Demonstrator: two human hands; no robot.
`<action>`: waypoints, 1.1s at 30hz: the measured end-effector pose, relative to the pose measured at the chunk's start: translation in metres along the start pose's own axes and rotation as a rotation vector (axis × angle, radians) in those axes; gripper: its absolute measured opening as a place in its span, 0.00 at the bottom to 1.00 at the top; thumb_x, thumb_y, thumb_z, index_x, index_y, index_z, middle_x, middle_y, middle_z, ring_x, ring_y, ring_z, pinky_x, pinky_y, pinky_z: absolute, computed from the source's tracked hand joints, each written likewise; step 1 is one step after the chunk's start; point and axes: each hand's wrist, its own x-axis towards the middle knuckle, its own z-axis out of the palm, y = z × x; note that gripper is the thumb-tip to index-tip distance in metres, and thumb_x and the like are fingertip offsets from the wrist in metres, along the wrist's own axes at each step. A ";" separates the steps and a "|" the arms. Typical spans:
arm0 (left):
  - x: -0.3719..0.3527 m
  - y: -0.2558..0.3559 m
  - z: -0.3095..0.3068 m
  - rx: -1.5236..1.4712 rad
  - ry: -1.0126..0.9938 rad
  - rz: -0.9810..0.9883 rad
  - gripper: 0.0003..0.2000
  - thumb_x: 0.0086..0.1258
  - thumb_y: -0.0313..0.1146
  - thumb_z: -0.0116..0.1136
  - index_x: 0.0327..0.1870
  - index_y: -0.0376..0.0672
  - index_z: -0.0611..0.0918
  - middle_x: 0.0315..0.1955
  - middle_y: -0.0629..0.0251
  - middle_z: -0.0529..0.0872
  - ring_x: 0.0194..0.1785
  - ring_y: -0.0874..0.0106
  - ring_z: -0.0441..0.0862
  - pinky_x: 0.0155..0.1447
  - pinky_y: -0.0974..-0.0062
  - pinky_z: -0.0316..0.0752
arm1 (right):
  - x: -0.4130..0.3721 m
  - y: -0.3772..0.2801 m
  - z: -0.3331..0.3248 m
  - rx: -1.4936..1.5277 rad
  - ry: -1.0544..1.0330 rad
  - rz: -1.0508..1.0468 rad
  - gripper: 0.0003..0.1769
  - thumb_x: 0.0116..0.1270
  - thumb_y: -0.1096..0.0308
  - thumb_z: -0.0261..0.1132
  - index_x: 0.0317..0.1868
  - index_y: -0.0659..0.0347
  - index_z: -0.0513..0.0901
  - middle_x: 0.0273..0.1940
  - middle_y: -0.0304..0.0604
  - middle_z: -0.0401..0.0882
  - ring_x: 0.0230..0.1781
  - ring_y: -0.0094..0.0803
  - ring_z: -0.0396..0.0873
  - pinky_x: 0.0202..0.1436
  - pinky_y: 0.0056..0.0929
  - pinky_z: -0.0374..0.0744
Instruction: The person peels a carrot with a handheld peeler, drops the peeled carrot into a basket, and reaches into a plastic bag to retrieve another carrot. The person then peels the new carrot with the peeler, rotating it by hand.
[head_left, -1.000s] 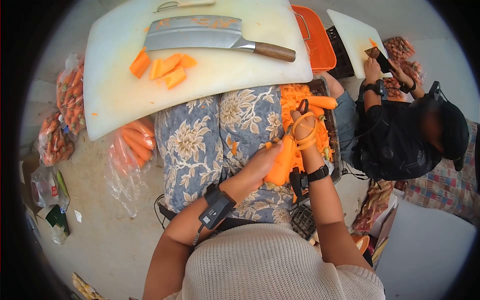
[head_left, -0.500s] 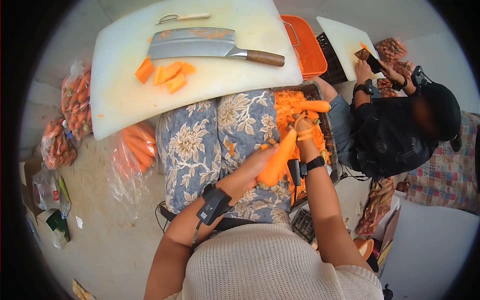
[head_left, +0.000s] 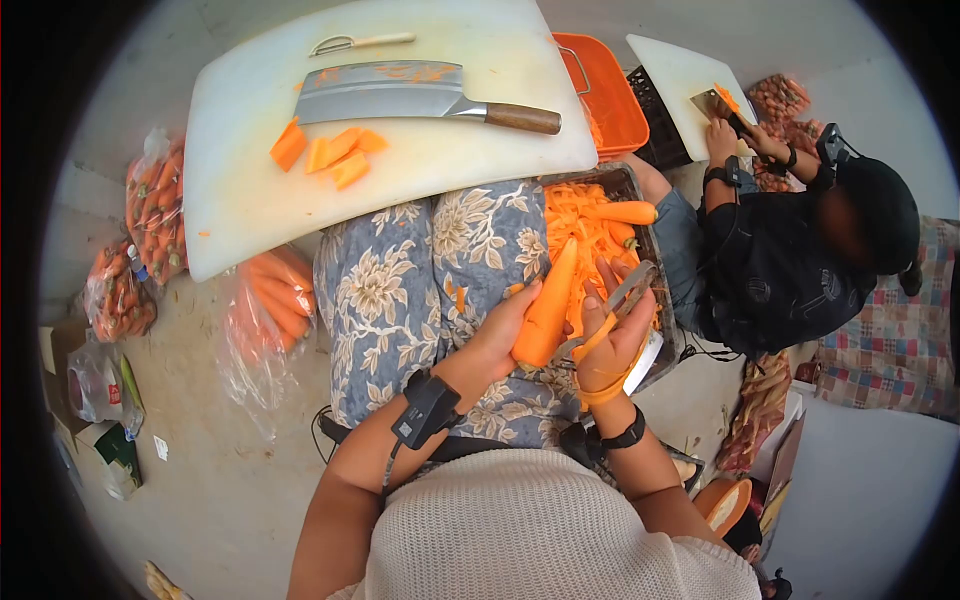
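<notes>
My left hand (head_left: 503,325) is wrapped round a large peeled carrot (head_left: 548,315) above my lap, its narrow end pointing up. Beside it, my right hand (head_left: 612,340) holds a metal peeler (head_left: 628,290), palm partly turned up, with orange peel strips around the wrist. Beneath the hands is a dark crate (head_left: 640,195) of orange peelings (head_left: 575,212), with another carrot (head_left: 625,212) lying on top. A cleaver (head_left: 385,92), a second peeler (head_left: 360,42) and several cut carrot pieces (head_left: 340,155) lie on the white board (head_left: 240,200).
An orange bin (head_left: 625,110) stands behind the crate. Bagged carrots (head_left: 160,210) are at the left, and another bag (head_left: 275,300) rests beside my legs. At the right, a person (head_left: 790,250) cuts at another white board (head_left: 675,75).
My right hand has turned over, bringing the peeler into view, and has moved down slightly, off the peelings. My left hand still holds the carrot, which has tilted more upright.
</notes>
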 end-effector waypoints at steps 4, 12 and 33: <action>-0.003 -0.001 0.011 -0.009 0.069 0.058 0.18 0.72 0.44 0.39 0.52 0.42 0.71 0.43 0.63 0.78 0.44 0.74 0.78 0.45 0.75 0.75 | -0.002 0.002 0.020 -0.153 -0.100 -0.039 0.31 0.59 0.73 0.58 0.59 0.71 0.54 0.55 0.54 0.60 0.60 0.44 0.62 0.59 0.40 0.65; 0.003 0.004 0.008 0.100 0.043 0.088 0.18 0.72 0.44 0.39 0.53 0.41 0.70 0.44 0.66 0.78 0.46 0.77 0.77 0.49 0.79 0.72 | 0.017 0.037 0.014 -0.398 -0.206 0.010 0.26 0.58 0.73 0.58 0.56 0.72 0.61 0.46 0.50 0.65 0.45 0.35 0.69 0.50 0.32 0.70; 0.004 0.004 0.006 0.235 0.095 -0.003 0.21 0.72 0.49 0.34 0.42 0.37 0.72 0.25 0.56 0.80 0.25 0.67 0.80 0.27 0.71 0.77 | 0.080 0.101 0.006 -0.224 -0.126 0.322 0.16 0.55 0.68 0.60 0.38 0.71 0.68 0.32 0.43 0.71 0.32 0.25 0.70 0.34 0.23 0.71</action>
